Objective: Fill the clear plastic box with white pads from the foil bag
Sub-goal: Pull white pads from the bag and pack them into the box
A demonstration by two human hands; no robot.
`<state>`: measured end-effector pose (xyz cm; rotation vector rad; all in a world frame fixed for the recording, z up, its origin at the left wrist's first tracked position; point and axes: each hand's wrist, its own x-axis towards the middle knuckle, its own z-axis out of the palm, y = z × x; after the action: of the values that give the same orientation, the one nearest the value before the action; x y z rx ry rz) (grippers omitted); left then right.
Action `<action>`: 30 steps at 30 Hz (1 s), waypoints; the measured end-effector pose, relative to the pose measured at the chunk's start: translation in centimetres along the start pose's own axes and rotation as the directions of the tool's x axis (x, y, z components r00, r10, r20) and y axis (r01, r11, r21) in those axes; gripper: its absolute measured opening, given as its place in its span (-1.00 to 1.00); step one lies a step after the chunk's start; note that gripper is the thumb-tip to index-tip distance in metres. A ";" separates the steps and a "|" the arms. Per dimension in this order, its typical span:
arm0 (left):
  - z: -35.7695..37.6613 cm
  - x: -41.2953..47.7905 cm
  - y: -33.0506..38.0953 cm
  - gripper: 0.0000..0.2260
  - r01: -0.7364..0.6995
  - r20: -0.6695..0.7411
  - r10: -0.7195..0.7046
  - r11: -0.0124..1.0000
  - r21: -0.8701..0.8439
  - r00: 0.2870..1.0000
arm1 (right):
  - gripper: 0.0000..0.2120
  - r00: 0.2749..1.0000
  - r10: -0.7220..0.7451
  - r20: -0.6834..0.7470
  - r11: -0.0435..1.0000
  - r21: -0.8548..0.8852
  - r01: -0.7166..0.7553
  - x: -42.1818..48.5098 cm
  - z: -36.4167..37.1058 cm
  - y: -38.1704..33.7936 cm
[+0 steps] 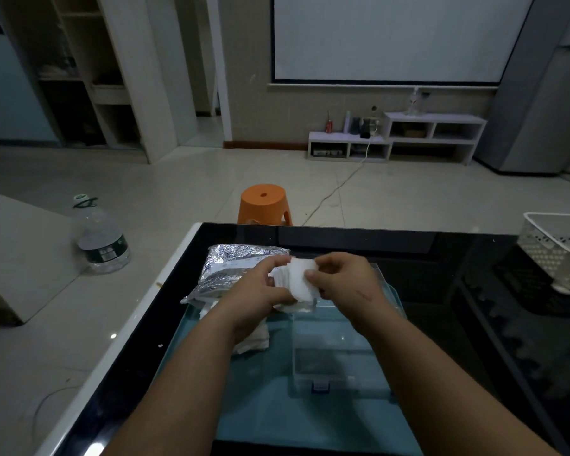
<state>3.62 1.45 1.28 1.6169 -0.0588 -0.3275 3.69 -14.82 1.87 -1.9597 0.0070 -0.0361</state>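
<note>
**PAD STACK HELD OVER THE BOX: HANDLING NOTES**

Grips a stack of white pads (298, 279) in the left hand (264, 289), fingers curled round its left side and underside. Pinches the right edge of the same stack with the right hand (343, 281), thumb on the near face and the other fingers bent behind. Holds the stack raised above the far end of the clear plastic box (336, 357). Cannot tell whether any pads already lie inside.

Treat as light, soft and compressible. Expect loose sheets to fan out or slide off if squeezed unevenly. Take hold across both flat faces with gentle pressure and support the underside. Avoid lifting by one corner. Lower flat into the box rather than dropping.

Shows the box resting on a blue tray (260, 406), with more loose pads (254, 337) on the tray beneath the left wrist. Shows the foil bag (234, 264) lying flat just behind the left hand, on the black table (441, 274). Further out: a white basket (553, 248) at the table's right edge.
</note>
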 end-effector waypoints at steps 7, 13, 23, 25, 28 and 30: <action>0.2 0.5 -0.4 -0.58 0.012 -0.027 -0.015 0.996 -0.093 1.000 | -0.82 0.999 -0.036 -0.030 0.997 -0.067 0.034 0.1 0.0 0.1; -0.1 0.9 -0.6 -0.50 -0.028 -0.146 0.005 0.988 -0.154 0.989 | -0.61 0.969 0.182 0.170 0.963 0.170 -0.210 0.4 -0.1 -0.2; 0.4 1.4 -1.1 -0.35 -0.005 -0.045 -0.022 0.856 -0.517 0.999 | -0.70 0.908 0.257 0.331 0.729 0.550 -0.407 -0.5 0.0 -1.5; 0.6 1.2 -1.1 -0.25 0.025 0.025 -0.013 0.783 -0.621 1.000 | -0.70 0.900 0.251 0.357 0.708 0.566 -0.423 -0.8 0.1 -1.9; 0.9 1.1 -1.4 -0.27 0.021 0.058 0.029 0.703 -0.711 0.998 | -0.63 0.889 0.240 0.390 0.705 0.559 -0.436 -0.9 0.1 -1.9; 0.9 1.0 -1.4 -0.36 0.012 0.046 0.033 0.678 -0.735 0.998 | -0.68 0.901 0.229 0.368 0.803 0.453 -0.389 -1.0 0.1 -1.8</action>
<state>4.16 0.40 -0.34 0.7891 0.0236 -0.3300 2.64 -14.04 3.44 -1.3810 0.1146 0.4385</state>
